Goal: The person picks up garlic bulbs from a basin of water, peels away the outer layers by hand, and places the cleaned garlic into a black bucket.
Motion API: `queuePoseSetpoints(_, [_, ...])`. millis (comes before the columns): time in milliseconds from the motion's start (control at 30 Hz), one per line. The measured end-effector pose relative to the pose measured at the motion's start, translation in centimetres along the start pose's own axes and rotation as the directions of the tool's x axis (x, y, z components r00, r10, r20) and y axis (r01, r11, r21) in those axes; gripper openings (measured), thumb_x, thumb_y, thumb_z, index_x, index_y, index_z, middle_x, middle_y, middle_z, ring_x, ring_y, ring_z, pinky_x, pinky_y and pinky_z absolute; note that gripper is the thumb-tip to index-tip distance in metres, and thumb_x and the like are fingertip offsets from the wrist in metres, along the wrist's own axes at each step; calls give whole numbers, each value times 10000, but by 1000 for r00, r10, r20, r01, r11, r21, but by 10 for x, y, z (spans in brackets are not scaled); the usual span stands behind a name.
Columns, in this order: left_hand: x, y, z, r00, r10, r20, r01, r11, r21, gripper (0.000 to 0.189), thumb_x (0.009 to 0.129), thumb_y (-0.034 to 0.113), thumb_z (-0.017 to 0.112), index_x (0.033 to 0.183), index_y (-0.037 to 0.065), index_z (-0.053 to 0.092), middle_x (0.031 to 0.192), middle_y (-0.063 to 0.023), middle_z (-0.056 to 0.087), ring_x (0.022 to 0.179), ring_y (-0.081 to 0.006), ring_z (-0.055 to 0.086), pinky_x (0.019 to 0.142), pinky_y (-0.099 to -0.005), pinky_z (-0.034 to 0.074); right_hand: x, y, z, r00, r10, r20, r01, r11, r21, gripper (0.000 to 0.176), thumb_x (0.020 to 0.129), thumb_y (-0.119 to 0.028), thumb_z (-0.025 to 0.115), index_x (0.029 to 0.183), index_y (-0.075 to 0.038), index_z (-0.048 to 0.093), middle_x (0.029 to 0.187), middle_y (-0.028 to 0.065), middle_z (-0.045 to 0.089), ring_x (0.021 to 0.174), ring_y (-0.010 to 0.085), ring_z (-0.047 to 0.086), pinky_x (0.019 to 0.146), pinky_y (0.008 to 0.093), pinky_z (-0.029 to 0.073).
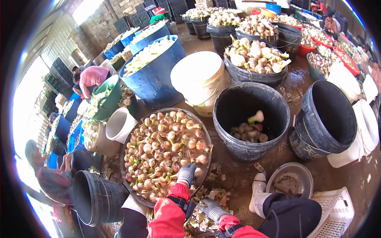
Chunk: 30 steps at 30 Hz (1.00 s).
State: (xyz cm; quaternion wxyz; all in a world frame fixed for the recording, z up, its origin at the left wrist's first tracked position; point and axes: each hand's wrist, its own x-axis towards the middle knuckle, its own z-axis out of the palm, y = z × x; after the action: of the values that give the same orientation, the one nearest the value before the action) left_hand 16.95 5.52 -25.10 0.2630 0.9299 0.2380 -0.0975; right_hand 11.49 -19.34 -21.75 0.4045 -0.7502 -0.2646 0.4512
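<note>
A wide round tub (pixel 124 168) full of garlic bulbs (pixel 158 146) with short stems stands in front of me. My left hand (pixel 186 173), in a grey striped glove, reaches over the tub's lower right side onto the bulbs; its fingertips are hard to make out. Lower and to the right, my right hand (pixel 213 209), gloved the same way, is over a pile of peelings (pixel 220 195); what it holds, if anything, is not clear. Several trimmed bulbs (pixel 248 133) lie in a black bucket (pixel 222 119), above and to the right of my hands.
Black buckets stand at the right (pixel 317 137) and lower left (pixel 105 198). A metal bowl (pixel 305 178) and a white crate (pixel 343 214) are by my knee. A lidded white bucket (pixel 196 75) and a blue tub (pixel 152 85) stand ahead. People work at the left.
</note>
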Motion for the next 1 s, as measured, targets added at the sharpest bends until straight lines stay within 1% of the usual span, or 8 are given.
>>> queuePoseSetpoints(33, [0,7,9,897,-397,196,441,836,-327,402,883,421,479,1125,124,601,1059,-160,640,910,-363,620,818,-387,477,0,-1,-2,1000,27,15,-27,998,51,580,829,-408,600,1253,-24,505,1214,203,554,1159,325,515,967,367,404])
queuePoseSetpoints(100, [0,-2,24,975,171,142,-200,955,221,436,894,410,472,1164,81,571,1063,-193,627,909,-400,610,837,-398,476,-2,-8,-4,999,43,-10,-42,997,67,520,838,-384,612,1202,-19,543,1168,195,584,1098,318,550,934,355,423])
queuePoseSetpoints(233, [-30,-24,38,802,589,101,-579,723,378,468,878,362,534,1195,16,527,1035,-175,637,869,-335,635,784,-376,505,0,-11,-2,989,124,-79,-108,978,176,430,856,-351,620,1119,-11,602,1017,161,658,934,268,618,861,324,451])
queuePoseSetpoints(267, [-47,13,0,969,229,96,-171,895,-411,438,869,304,563,1203,25,525,1021,-127,628,865,-257,627,765,-338,504,0,-8,1,980,188,-68,-158,936,316,391,867,-332,619,1085,-9,622,955,128,675,860,208,613,825,302,453])
queuePoseSetpoints(300, [-56,65,-39,929,-56,367,364,330,-871,418,859,246,592,1212,33,523,1007,-80,620,861,-178,619,746,-300,502,-1,-8,-1,981,184,-62,-156,936,316,391,867,-332,619,1085,-9,622,955,128,675,860,208,613,825,302,453])
queuePoseSetpoints(567, [-210,80,-74,981,-11,193,172,-403,-899,392,779,85,693,1146,70,555,1058,-111,605,983,-274,607,821,-445,539,-27,-69,-33,984,124,-129,44,531,846,299,873,-86,618,1158,5,607,1026,34,639,908,98,562,799,212,459])
queuePoseSetpoints(833, [-278,91,-37,964,-206,-165,-42,498,-866,708,683,23,762,1307,-27,432,1187,-148,564,1075,-213,556,921,-309,460,-52,-85,-13,998,-44,34,11,755,655,389,873,-71,605,1242,27,530,1096,80,633,977,135,579,865,240,461])
queuePoseSetpoints(1000, [-281,93,-33,913,103,-395,-152,984,-95,762,637,95,788,1312,22,441,1161,-217,566,1060,-328,571,921,-377,455,-54,-85,6,997,11,-71,36,775,631,353,865,21,546,1218,21,542,1058,84,639,962,140,583,863,247,463])
